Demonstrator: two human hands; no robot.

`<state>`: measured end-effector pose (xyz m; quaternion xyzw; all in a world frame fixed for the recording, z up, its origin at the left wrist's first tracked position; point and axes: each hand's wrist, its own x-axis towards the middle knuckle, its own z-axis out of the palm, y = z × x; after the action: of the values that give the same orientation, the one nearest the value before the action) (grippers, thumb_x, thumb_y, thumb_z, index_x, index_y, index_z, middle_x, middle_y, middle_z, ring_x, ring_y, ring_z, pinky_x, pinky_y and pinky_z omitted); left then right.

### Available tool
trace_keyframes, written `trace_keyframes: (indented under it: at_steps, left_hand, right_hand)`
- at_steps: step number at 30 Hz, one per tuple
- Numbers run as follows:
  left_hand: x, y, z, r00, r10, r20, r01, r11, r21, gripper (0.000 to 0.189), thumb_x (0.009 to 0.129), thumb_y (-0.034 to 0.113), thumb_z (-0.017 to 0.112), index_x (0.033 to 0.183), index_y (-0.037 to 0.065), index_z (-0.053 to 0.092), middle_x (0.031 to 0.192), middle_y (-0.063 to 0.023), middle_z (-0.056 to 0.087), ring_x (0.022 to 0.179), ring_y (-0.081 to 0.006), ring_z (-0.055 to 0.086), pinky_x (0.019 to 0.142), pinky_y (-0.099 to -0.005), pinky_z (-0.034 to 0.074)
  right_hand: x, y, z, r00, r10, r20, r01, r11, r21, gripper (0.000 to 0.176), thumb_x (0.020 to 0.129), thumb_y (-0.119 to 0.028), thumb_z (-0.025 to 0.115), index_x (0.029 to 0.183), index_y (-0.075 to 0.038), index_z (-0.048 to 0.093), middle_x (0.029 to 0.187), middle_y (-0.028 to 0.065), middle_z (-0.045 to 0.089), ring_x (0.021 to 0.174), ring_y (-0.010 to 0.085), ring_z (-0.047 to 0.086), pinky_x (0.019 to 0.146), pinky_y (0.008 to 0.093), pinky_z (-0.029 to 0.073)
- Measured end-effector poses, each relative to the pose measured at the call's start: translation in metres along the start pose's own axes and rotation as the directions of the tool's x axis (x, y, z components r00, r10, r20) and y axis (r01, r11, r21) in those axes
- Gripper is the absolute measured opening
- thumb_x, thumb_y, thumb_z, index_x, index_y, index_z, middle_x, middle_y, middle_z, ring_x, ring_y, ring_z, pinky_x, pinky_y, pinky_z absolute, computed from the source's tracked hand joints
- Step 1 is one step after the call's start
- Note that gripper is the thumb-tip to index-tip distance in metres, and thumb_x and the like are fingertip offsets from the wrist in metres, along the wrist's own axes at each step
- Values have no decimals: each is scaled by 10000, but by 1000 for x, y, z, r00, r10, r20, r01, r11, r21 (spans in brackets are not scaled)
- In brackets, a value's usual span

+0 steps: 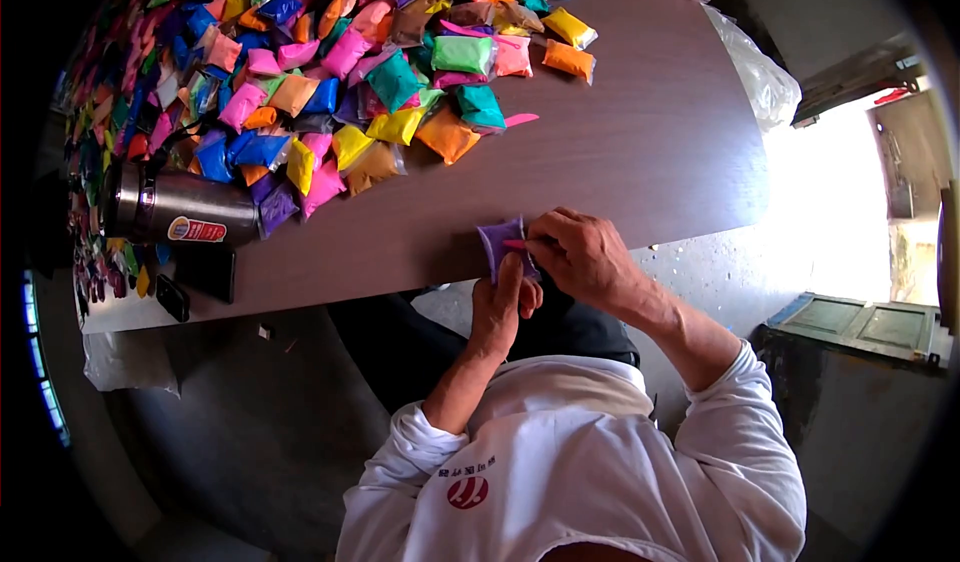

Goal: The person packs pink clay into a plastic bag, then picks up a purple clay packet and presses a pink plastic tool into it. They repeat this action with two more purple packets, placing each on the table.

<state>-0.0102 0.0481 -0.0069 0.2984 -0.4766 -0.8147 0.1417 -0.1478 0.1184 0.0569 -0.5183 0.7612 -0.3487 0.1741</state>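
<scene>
Over the table's front edge, my left hand (pixel 500 307) grips a small purple clear-wrapped packet (pixel 493 235) from below, the thumb pressed up along it. My right hand (pixel 585 257) is closed beside the packet's right side, its fingers pinching a small pink plastic piece (pixel 513 244) that lies across the packet. Most of that piece is hidden by the fingers, so its full shape does not show. Nearest to the hands on the table is the pile of soft colored packets (pixel 395 82), with a similar pink pointed strip (pixel 521 119) sticking out of its edge.
A steel thermos (pixel 180 205) lies on its side at the left, against the pile. Two dark phone-like objects, one flat (pixel 207 274) and one smaller (pixel 172 299), rest near the brown table's (pixel 640 122) front edge. Clear plastic bags (pixel 752 67) hang at the far right edge.
</scene>
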Motion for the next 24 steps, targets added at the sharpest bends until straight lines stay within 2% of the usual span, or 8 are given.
trace_keyframes:
  at_steps: [4,10,13,17,19,23,24]
  left_hand:
    - [2,-6,-1,1000,4,-22,-3,1000,6,623,924,603,485,569,92,496,481,-33,483,448,-126,478,492,-262,384]
    - [1,-6,-3,998,59,-3,-59,992,116,644,945,611,424,571,92,496,481,-32,483,451,-125,483,470,-256,374]
    - [2,-8,-1,997,80,6,-80,989,121,670,941,636,399,555,95,484,481,-30,482,455,-122,487,460,-248,369]
    - [1,-6,3,997,69,-40,-65,994,93,674,926,641,435,534,94,463,476,-32,473,441,-123,482,453,-242,365]
    - [2,-7,2,997,52,-55,-48,996,76,667,921,635,460,531,94,459,473,-35,468,433,-123,477,451,-242,364]
    - [4,-11,1,998,43,-50,-40,998,55,649,909,614,512,535,86,460,462,-40,456,421,-126,466,444,-242,350]
    - [3,-10,2,998,21,-62,-17,997,71,648,910,608,516,534,84,456,458,-41,450,420,-126,461,442,-239,343]
  right_hand:
    - [3,-1,10,997,-31,-69,27,998,-54,81,837,-94,621,834,-15,602,786,142,611,691,344,608,616,412,496]
    - [12,-9,6,1000,13,7,-12,985,-170,148,835,-138,602,763,-8,592,744,152,598,694,352,603,599,434,490]
    - [15,-10,9,1000,8,-21,-11,984,-179,160,824,-135,603,729,-8,587,729,152,605,684,353,603,595,435,491]
    - [17,-8,14,999,10,-52,-19,984,-177,146,823,-136,601,748,-11,593,747,151,618,690,351,609,595,435,493]
    - [17,-4,14,996,64,-68,-75,981,-179,105,823,-132,620,819,-27,613,772,133,626,706,339,615,602,421,489]
    - [21,6,15,995,43,-91,-57,985,-160,97,826,-120,620,841,-24,620,808,146,632,718,338,622,613,417,496]
    - [21,9,16,985,21,-170,-47,988,-149,93,831,-114,616,848,-22,619,818,148,628,719,340,621,615,414,498]
